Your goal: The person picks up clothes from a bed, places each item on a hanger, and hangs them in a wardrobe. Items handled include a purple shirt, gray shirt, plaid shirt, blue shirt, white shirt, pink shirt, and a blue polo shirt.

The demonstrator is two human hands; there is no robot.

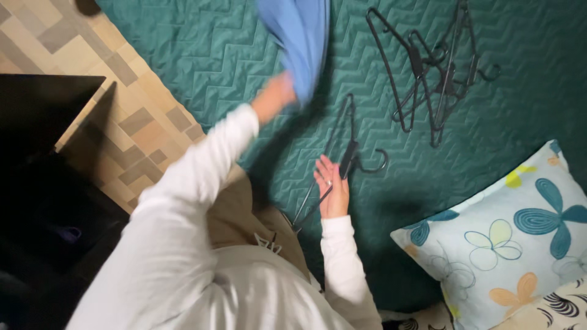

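Note:
My left hand [273, 96] is raised over the green quilted bed cover [202, 55] and grips a blue garment [299, 36], which is blurred. Lower down, my right hand [332, 186] lies on a black clothes hanger [342, 160] that rests on the cover, fingers spread over its bar; whether it grips the hanger I cannot tell. Both arms wear white sleeves.
A heap of several black hangers [435, 73] lies on the cover at the upper right. A flower-patterned pillow [507, 238] sits at the lower right. Patterned tile floor [122, 122] and a dark piece of furniture [36, 171] are on the left.

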